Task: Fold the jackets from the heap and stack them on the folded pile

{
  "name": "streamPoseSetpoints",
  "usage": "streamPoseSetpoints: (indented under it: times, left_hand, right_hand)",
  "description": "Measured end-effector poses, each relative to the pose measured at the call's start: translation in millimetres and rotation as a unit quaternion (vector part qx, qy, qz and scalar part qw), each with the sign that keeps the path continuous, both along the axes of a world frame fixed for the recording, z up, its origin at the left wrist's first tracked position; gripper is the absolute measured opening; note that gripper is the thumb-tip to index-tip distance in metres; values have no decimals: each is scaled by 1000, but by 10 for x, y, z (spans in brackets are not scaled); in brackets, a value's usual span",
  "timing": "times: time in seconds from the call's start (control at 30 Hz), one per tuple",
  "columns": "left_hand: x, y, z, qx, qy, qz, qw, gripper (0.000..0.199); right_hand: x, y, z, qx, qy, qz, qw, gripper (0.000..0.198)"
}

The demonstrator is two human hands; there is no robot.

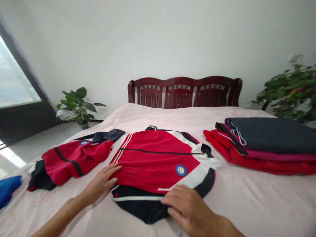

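Note:
A red, white and navy zip jacket (pixel 145 161) lies spread on the bed with its front up and its collar toward the right. It has a round blue badge on the chest and white stripes at the hem. My left hand (pixel 105 181) rests at the hem's near corner, fingers stretched out and open. My right hand (pixel 187 207) is closed over the jacket's near dark sleeve (pixel 140 205), which is folded along the body. The tips of its fingers and thumb meet the cloth by the white piping.
Left of the jacket lies a second, crumpled red and navy jacket (pixel 74 158), with blue cloth (pixel 8 189) beyond it. A folded clothes stack (pixel 274 135) sits on the right. Behind are a wooden headboard (pixel 184 93) and two potted plants (pixel 76 103).

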State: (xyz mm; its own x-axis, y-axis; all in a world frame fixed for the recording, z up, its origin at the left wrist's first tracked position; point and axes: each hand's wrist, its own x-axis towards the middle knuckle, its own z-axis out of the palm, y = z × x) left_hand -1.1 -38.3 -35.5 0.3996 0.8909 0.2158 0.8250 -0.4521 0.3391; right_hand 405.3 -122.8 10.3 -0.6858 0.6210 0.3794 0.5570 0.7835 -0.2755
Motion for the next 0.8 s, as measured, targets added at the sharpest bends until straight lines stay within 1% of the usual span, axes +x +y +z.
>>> streamPoseSetpoints:
  times: [0.03,0.07,0.1,0.13,0.17,0.2,0.23,0.27,0.33,0.37,0.4,0.43,0.47,0.5,0.53,0.57,0.6,0.63,0.67,0.73,0.77,0.8]
  left_hand:
    - [15,-61,22,-8,-8,-2,1000,50]
    - [26,-102,33,-17,-17,-3,1000,49]
    - [30,-127,33,-26,-26,-4,999,48]
    - [28,-137,22,-31,-36,-2,999,48]
    - [20,-137,3,-31,-46,1,998,47]
    - [6,-132,-23,-28,-54,4,998,47]
    - [-9,-125,-53,-23,-61,7,998,47]
    - [-24,-117,-86,-18,-66,11,998,46]
    - [-47,-107,-152,-9,-74,21,997,45]
    - [-54,-104,-183,-4,-75,26,997,45]
    - [-59,-102,-212,2,-74,29,997,45]
    - [-62,-100,-235,8,-69,30,997,44]
    - [-63,-100,-253,12,-63,30,998,44]
    - [-65,-100,-264,14,-55,27,998,44]
    - [-66,-101,-268,14,-47,24,998,44]
    - [-67,-105,-266,13,-42,23,999,44]
    - [-68,-109,-259,11,-39,25,999,44]
    - [-70,-115,-251,9,-38,27,999,45]
    - [-72,-121,-244,8,-38,30,999,47]
    - [-82,-123,-243,7,-43,31,999,55]
    - [-91,-116,-252,9,-49,30,998,59]
    - [-103,-103,-266,13,-58,30,998,62]
  right_hand:
    - [-166,-86,-88,21,-30,28,999,29]
    - [-311,-142,-196,55,-54,26,997,36]
    - [-431,-173,-305,84,-76,-4,994,43]
    - [-521,-184,-398,100,-101,-33,989,45]
    - [-581,-181,-462,101,-124,-58,985,45]
    - [-611,-168,-487,83,-144,-73,983,40]
    - [-616,-150,-473,49,-156,-74,984,34]
    - [-602,-127,-422,1,-156,-64,986,28]
    - [-537,-56,-244,-131,-120,-16,984,26]
    - [-495,4,-134,-211,-85,13,974,28]
    - [-451,86,-22,-293,-41,38,954,29]
    - [-402,197,88,-367,12,52,929,27]
    - [-345,335,190,-425,79,45,900,24]
    - [-277,496,283,-461,156,17,874,20]
    - [-193,674,362,-467,243,-37,850,18]
    - [-94,857,423,-448,338,-102,822,20]
    - [20,1032,462,-420,405,-161,796,23]
    - [143,1185,475,-374,452,-234,775,24]
    - [269,1306,458,-331,475,-304,757,25]
    - [497,1422,334,-299,487,-367,734,33]
    - [585,1416,236,-288,480,-393,730,37]
    - [651,1372,125,-278,462,-412,734,40]
